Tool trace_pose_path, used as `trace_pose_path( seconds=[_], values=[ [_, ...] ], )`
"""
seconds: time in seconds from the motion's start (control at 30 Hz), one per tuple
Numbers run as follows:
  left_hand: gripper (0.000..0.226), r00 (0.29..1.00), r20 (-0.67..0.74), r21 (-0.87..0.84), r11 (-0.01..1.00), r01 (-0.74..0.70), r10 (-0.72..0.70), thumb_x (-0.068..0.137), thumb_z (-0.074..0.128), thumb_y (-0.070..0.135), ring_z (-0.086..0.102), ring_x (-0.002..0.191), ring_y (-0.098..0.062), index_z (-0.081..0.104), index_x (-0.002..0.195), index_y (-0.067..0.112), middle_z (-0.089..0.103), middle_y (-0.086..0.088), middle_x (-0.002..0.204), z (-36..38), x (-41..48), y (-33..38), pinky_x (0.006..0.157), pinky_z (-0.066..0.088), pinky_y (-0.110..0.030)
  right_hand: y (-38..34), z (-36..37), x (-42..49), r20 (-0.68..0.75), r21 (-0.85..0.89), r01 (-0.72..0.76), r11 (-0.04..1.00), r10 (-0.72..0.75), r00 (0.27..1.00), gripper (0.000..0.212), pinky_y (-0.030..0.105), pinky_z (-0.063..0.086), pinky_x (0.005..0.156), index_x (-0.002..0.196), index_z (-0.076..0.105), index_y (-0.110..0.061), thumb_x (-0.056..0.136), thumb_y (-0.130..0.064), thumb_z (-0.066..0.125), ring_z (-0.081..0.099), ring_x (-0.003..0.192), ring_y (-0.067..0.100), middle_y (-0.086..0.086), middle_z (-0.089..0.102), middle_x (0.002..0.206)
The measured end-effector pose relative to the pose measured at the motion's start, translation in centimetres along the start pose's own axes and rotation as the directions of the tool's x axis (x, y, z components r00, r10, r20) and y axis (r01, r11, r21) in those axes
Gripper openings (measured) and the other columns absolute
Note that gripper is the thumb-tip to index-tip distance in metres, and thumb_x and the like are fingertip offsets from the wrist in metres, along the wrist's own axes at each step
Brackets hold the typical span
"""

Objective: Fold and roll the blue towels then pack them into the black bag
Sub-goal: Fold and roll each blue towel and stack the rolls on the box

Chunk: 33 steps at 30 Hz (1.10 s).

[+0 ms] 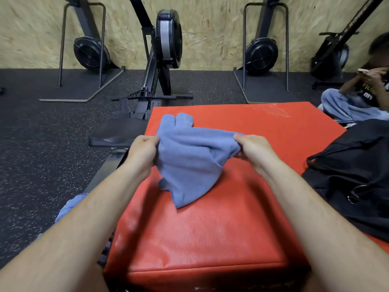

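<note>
- The left hand (pixel 143 147) and the right hand (pixel 251 147) each hold one end of the upper edge of a blue towel (pixel 189 163); the fingers of both are closed tight, pinching the cloth.
- The towel is lifted above the red padded box (pixel 210 239). Its lower corner hangs down and seems to touch the pad.
- A second blue cloth (pixel 67 205) lies lower on the left, partly hidden by the forearm.
- The black bag (pixel 353 175) rests on the right part of the box, near the towel.
- I judge the towel light, soft and limp; it sags between the hands and will not keep a shape alone.
- It is best taken at the corners and laid flat on the pad before folding.
</note>
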<state>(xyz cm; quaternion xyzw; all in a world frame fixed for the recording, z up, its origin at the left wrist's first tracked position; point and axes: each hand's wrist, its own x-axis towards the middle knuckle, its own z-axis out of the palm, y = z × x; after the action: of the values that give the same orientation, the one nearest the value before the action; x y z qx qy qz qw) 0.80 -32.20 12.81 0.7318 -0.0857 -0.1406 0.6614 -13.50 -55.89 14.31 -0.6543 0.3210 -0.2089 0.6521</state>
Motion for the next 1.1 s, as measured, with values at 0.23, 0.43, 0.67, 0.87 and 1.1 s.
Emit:
trace_pose_path(
  seconds=[0.23,0.43,0.67,0.87,1.1],
  values=[
    [0.026,0.995,-0.092,-0.177,0.982,-0.064,0.048,0.085,0.068,0.021,0.039,0.06,-0.021,0.054,0.083,0.0,0.046,-0.009,0.074,-2.7,-0.6,1.5,0.051,0.033,-0.019,-1.2,-3.0,-1.1,-0.022,0.119,0.083,0.989,-0.082,0.996,0.019,0.029,0.055,0.06,0.109,0.063,-0.018,0.092,-0.021,0.07,0.063,0.076,0.016,0.007,0.067,0.095],
    [0.016,0.999,-0.039,-0.332,0.942,-0.048,0.037,0.088,0.07,0.005,0.061,0.066,-0.013,0.067,0.098,0.018,0.071,-0.001,0.084,-3.8,-2.3,6.4,0.066,0.047,-0.027,-4.9,-3.7,-4.0,0.271,0.274,0.11,0.955,-0.187,0.944,0.019,0.022,0.055,0.066,0.109,0.068,-0.012,0.097,-0.005,0.056,0.068,0.083,0.011,0.002,0.073,0.093],
    [0.017,0.946,-0.149,0.035,0.958,-0.285,0.287,0.086,0.076,0.035,0.059,0.073,-0.011,0.076,0.1,0.025,0.072,0.006,0.091,-5.1,-2.6,16.5,0.055,0.043,-0.025,-14.4,-4.4,-3.9,0.237,0.116,0.352,0.929,-0.369,0.899,0.019,0.033,0.051,0.075,0.108,0.072,-0.021,0.096,-0.012,0.061,0.064,0.089,0.019,0.008,0.072,0.109],
    [0.017,0.961,-0.156,-0.088,0.966,-0.243,0.228,0.083,0.077,0.016,0.062,0.091,-0.017,0.076,0.1,0.023,0.074,-0.001,0.104,-6.4,-1.6,21.5,0.062,0.043,-0.027,-20.0,-4.5,-4.2,0.158,-0.004,0.461,0.887,-0.454,0.877,0.016,0.03,0.052,0.07,0.109,0.071,-0.021,0.095,-0.016,0.064,0.064,0.082,0.017,0.008,0.071,0.104],
    [0.032,0.959,-0.182,-0.152,0.958,-0.245,0.216,0.073,0.065,0.003,0.065,0.098,-0.02,0.077,0.093,0.025,0.073,-0.007,0.108,-6.2,-2.9,23.5,0.076,0.047,-0.027,-22.1,-4.1,-5.8,0.206,0.015,0.336,0.942,-0.332,0.921,0.057,0.019,0.045,0.052,0.128,0.066,-0.023,0.086,0.01,0.048,0.06,0.073,0.017,0.005,0.067,0.107]
  ],
)
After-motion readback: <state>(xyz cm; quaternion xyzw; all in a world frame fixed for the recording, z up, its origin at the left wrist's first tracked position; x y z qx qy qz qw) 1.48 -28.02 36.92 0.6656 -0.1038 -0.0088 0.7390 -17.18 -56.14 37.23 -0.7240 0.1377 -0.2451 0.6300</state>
